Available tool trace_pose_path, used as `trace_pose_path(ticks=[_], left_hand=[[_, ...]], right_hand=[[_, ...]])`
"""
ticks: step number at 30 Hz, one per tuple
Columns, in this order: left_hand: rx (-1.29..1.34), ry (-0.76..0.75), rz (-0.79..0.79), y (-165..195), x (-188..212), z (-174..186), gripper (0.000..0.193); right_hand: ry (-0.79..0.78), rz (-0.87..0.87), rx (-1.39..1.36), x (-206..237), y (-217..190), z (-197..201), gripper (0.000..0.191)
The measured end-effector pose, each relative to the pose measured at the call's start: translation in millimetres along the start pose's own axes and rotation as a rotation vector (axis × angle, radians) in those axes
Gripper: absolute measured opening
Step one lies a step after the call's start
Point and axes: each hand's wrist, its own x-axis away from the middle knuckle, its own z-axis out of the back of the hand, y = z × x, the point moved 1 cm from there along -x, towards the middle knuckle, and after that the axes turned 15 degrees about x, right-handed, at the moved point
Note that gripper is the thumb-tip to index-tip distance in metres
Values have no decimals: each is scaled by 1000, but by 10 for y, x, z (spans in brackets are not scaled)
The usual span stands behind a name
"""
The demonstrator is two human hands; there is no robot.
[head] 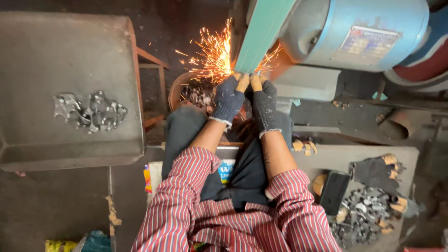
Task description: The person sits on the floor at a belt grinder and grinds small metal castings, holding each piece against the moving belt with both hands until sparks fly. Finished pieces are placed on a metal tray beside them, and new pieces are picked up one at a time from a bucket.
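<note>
My left hand (229, 96) and my right hand (264, 99) wear dark knit gloves with tan fingertips. Both pinch a small metal piece (248, 74), mostly hidden by the fingers, against a green sanding belt (262, 32). Orange sparks (213, 56) spray left from the contact point. Below the hands sits a round bowl (179, 88) with several small metal parts.
A grey metal tray (70, 84) at left carries a cluster of shiny metal parts (89, 111). A blue motor housing (359, 32) sits upper right. At right lie a heap of metal parts (361, 215), spare gloves (375, 171) and a black phone (334, 192).
</note>
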Motion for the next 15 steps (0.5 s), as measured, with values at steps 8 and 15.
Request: trace_pose_path(ticks=[8,15], left_hand=[[532,-398,376,528,31,247,37],[-169,-482,7,880,276,607,38]], right_hand=[[-36,127,-363,432,-362,214,48],[-40,356,352,541,-264,136,50]])
